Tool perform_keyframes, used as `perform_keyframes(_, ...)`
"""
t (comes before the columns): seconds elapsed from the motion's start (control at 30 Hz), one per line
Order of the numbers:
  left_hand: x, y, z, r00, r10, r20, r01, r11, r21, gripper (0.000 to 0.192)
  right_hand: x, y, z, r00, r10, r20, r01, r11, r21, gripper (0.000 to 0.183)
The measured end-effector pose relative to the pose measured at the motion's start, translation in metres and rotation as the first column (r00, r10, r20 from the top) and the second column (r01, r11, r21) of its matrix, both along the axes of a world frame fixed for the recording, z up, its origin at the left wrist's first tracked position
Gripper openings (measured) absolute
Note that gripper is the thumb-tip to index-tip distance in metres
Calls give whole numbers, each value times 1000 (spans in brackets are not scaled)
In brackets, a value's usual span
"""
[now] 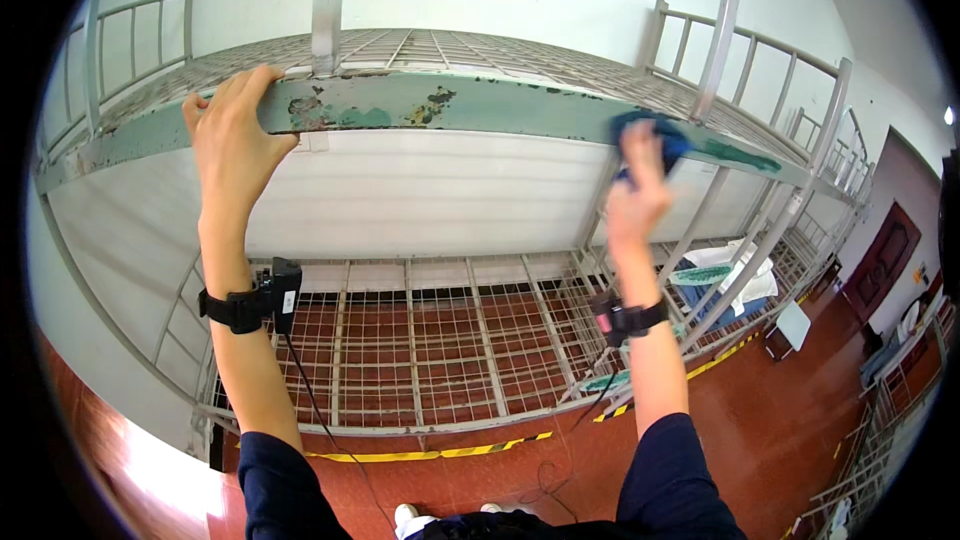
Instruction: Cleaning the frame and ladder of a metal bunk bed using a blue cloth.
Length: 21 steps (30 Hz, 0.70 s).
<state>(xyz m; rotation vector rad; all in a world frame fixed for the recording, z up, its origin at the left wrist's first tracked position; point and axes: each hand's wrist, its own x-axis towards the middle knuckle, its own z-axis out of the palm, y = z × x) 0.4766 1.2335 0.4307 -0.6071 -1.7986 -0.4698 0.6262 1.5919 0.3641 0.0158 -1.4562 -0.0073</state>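
Before me runs the upper side rail (pixel 495 105) of a metal bunk bed, pale green with chipped and rusted paint. My left hand (pixel 232 116) grips this rail near its left part, fingers over the top edge and thumb at the lower edge. Farther right, my right hand (pixel 639 180) presses a dark blue cloth (pixel 652 141) against the rail's face; both are blurred. Right of the cloth, a darker green patch (pixel 739 155) marks the rail. Behind the rail spreads the upper wire mesh base (pixel 420 49).
Below lies the lower bunk's wire mesh base (pixel 442 345). Bed posts (pixel 328 7) rise from the rail. Yellow-black tape (pixel 405 456) and a loose cable (pixel 551 491) lie on the red floor. At right are a folded white cloth (pixel 742 277), a stool (pixel 791 330) and a seated person (pixel 892 341).
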Motion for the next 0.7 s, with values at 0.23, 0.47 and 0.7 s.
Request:
perform_keyframes(0.23, 1, -12, -3, 1000, -4, -13, 4, 1000, 19, 50, 26, 33, 12, 991, -69, 113, 55, 991, 123, 59)
perform_keyframes(0.47, 7, 3, 2, 1000, 26, -7, -26, 999, 23, 47, 44, 102, 26, 956, -68, -285, -86, 864, -495, 58)
perform_keyframes(0.7, 4, -5, 5, 998, 57, -4, -57, 998, -16, 47, -82, -149, 25, 898, 430, 98, -439, 893, 104, 55)
